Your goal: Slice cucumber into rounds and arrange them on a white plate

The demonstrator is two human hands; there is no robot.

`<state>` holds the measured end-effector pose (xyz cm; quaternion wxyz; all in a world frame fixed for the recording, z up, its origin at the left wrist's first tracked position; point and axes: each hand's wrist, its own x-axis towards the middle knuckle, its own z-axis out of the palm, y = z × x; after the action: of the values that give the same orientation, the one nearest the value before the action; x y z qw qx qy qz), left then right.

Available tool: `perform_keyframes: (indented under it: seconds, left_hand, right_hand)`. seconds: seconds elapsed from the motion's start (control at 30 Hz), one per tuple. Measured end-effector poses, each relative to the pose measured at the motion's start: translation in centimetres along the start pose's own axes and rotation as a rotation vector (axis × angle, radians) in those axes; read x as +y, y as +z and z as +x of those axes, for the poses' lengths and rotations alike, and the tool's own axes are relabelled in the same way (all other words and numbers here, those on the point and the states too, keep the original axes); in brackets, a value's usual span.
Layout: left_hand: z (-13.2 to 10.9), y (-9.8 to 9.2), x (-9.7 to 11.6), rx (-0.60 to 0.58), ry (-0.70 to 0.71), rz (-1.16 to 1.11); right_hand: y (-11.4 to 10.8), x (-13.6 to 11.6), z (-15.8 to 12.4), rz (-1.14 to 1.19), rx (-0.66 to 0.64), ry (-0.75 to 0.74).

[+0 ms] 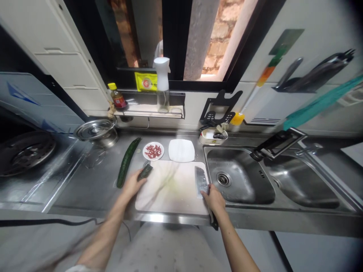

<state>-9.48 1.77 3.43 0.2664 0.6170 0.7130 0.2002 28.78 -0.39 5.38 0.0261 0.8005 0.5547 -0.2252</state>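
Note:
My left hand point(135, 185) grips a short piece of cucumber point(145, 172) at the left edge of the white cutting board point(170, 202). In my right hand point(214, 199) is the handle of a cleaver point(201, 182), its broad blade lying flat over the board's right side. A long whole cucumber point(127, 162) rests on the steel counter, left of my left hand. Behind the board stand a small white plate of diced red meat-like bits point(153, 151) and a plain white square plate point(182, 150). Faint greenish wet marks show on the board.
To the right is a double sink point(238, 177) with a black-and-steel faucet point(278, 143). A lidded steel pot point(98, 132) and a dark pan point(27, 155) stand left. The back shelf point(141, 110) carries a spray bottle point(162, 83) and a yellow-capped bottle point(117, 96).

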Motion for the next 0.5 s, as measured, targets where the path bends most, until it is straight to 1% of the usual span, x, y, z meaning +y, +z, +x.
perform_keyframes:
  seconds: [0.1, 0.23, 0.33, 0.5]
  left_hand:
    - [-0.7, 0.6, 1.2, -0.102, 0.062, -0.065]
    - [-1.4, 1.9, 2.8, -0.223, 0.123, -0.07]
    - [-1.8, 2.8, 3.8, -0.276, 0.15, -0.028]
    - [-2.1, 3.9, 5.3, -0.33, 0.181, 0.059]
  right_hand:
    - [0.1, 0.0, 0.0, 0.007, -0.005, 0.016]
    - [0.4, 0.1, 0.1, 0.029, 0.009, 0.01]
    - [0.6, 0.2, 0.2, 0.027, 0.02, -0.007]
    - [0.7, -0.2, 0.0, 0.031, 0.015, -0.045]
